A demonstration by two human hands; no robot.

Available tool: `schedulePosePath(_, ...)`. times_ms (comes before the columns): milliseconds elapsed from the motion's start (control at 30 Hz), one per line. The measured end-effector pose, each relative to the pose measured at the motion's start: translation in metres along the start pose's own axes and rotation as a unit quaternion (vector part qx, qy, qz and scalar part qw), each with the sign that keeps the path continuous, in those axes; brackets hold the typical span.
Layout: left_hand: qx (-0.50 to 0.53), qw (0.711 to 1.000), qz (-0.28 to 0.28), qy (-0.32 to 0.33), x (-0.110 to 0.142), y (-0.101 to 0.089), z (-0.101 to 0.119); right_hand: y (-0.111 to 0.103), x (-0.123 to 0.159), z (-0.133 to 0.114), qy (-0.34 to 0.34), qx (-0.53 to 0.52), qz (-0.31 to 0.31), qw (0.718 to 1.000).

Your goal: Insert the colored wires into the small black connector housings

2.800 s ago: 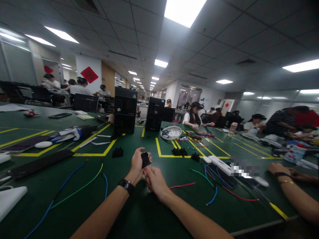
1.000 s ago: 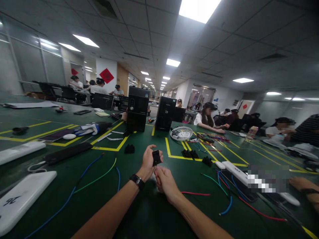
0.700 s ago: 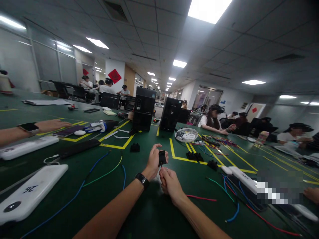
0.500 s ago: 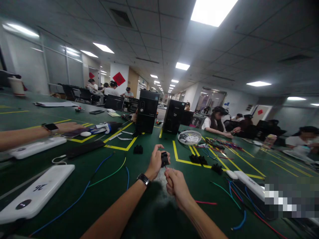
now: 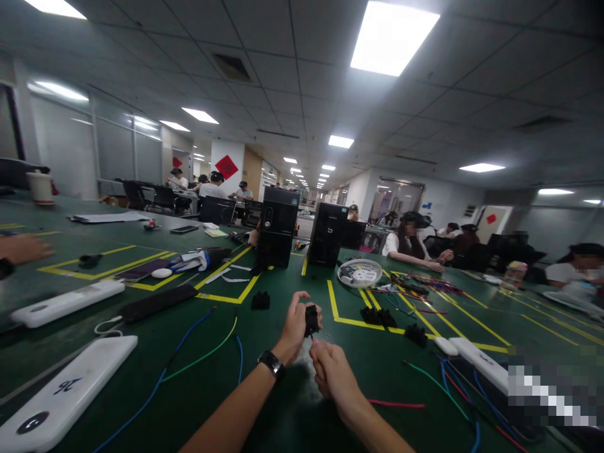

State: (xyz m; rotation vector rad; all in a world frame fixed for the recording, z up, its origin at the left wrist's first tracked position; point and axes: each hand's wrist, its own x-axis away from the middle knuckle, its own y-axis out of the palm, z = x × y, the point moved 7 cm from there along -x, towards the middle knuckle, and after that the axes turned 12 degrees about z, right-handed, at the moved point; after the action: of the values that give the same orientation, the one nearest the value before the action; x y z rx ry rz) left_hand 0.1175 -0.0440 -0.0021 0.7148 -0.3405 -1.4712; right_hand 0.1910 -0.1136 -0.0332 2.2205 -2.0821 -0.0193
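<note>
My left hand [image 5: 295,327], with a dark watch on its wrist, is closed round a small black ridged block [image 5: 311,321] above the green table [image 5: 302,415]. Just below and to the right, my right hand [image 5: 333,368] is closed in a pinch. Between its fingertips and the block's lower edge shows a thin dark piece [image 5: 311,337], too small to name. A red wire [image 5: 399,404] runs out from behind my right wrist. Similar black blocks lie on the table, one [image 5: 260,301] ahead on the left and several [image 5: 377,317] ahead on the right.
Blue wire [image 5: 182,343] and green wire [image 5: 202,357] curve across the left side, near white power banks [image 5: 70,390]. Two black computer towers [image 5: 277,229] stand ahead, with a white basket [image 5: 359,272] to their right. A co-worker's hand [image 5: 28,248] is at far left.
The co-worker's hand at left has drawn back leftward, and a small black item now shows where the arm was. My hands keep nearly the same pose; the view has tilted up slightly.
</note>
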Motion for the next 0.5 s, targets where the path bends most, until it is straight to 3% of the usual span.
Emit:
schedulePosePath(167, 0.029, 0.999, 0.001, -0.025, 0.004, 0.007, 0.002, 0.0, -0.004, 0.012, -0.003, 0.0, -0.035, 0.999)
schedulePosePath(300, -0.042, 0.998, -0.026, -0.032, 0.004, 0.002, 0.006, 0.003, -0.002, 0.01, -0.003, 0.014, -0.051, 0.999)
schedulePosePath(400, -0.111, 0.994, 0.002, 0.004, 0.001, -0.008, 0.007, 0.002, -0.002, 0.008, 0.005, 0.038, -0.037, 0.999)
schedulePosePath(500, -0.082, 0.996, 0.03, 0.021, 0.0, -0.007, 0.006, -0.003, -0.005, 0.004, 0.001, 0.063, -0.005, 0.998)
